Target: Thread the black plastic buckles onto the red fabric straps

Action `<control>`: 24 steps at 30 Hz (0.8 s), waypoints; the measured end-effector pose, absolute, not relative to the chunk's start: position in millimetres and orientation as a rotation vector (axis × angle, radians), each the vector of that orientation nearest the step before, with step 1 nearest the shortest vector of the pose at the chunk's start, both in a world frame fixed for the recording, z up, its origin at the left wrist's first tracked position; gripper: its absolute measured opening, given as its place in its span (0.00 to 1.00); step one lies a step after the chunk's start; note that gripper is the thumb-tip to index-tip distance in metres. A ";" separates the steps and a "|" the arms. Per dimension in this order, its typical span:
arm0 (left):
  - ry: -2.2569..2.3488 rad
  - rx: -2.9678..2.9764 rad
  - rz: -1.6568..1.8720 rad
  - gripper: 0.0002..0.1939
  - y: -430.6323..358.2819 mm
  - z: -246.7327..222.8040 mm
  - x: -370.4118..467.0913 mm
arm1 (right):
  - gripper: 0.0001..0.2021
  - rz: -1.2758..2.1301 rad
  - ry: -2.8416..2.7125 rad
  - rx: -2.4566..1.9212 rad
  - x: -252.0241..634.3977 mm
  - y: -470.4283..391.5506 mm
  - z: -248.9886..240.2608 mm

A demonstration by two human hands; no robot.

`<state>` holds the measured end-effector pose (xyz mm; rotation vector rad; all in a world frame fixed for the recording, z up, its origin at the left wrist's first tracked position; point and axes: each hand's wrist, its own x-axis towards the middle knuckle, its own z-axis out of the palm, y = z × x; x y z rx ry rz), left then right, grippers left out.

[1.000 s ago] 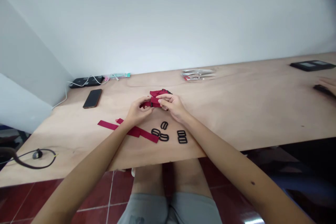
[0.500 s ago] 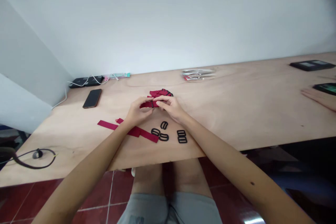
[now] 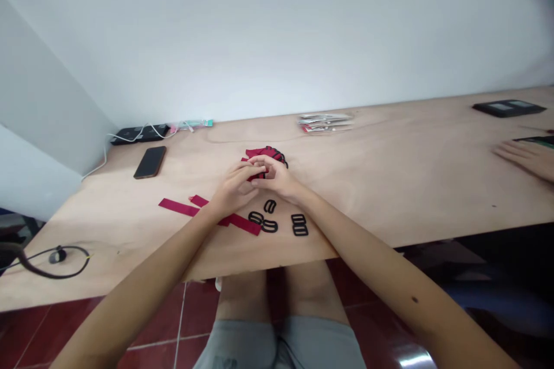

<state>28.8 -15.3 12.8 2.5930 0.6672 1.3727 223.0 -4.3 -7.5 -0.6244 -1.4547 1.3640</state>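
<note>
"Beginning where?"
"At the lower left of the frame, with a looped black cable (image 3: 60, 277) on the table (image 3: 389, 173). Higher, in the upper left, two black boxes (image 3: 138, 134) against the wall, and below them a dark phone (image 3: 150, 162), lying flat."
"And left of centre?"
"Red strips (image 3: 246, 225), crossing under the left forearm. Then the left hand (image 3: 236, 187), fingers pinched on a red strap (image 3: 262, 175) with a bit of black on it, mid-frame and mostly hidden."
"Behind that?"
"A red bundle (image 3: 267, 152) with black edging. In front, toward the lower middle, three rounded black buckles (image 3: 269, 226)."
"The right hand (image 3: 279, 179)?"
"Curled in from the other side, thumb and fingers grasping the same strap. Nearer the frame's bottom, two rectangular black buckles (image 3: 299, 225), side by side; farther back, flat packets (image 3: 326, 121)."
"Far right?"
"A flat black device (image 3: 508, 107) and, below, a co-worker's hand (image 3: 528, 157)."
</note>
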 end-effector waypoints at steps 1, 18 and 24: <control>0.635 2.606 1.358 0.18 -16.6 13.2 29.7 | 0.29 1.333 -1.500 -0.640 223.7 -4.1 -6.7; 0.860 2.561 0.948 0.17 11.1 28.9 -22.8 | 0.21 1.184 -1.753 -1.016 250.4 -12.3 6.9; 0.789 2.515 0.852 0.12 5.4 14.1 -3.0 | 0.22 1.143 -1.799 -1.033 245.5 -10.7 -1.4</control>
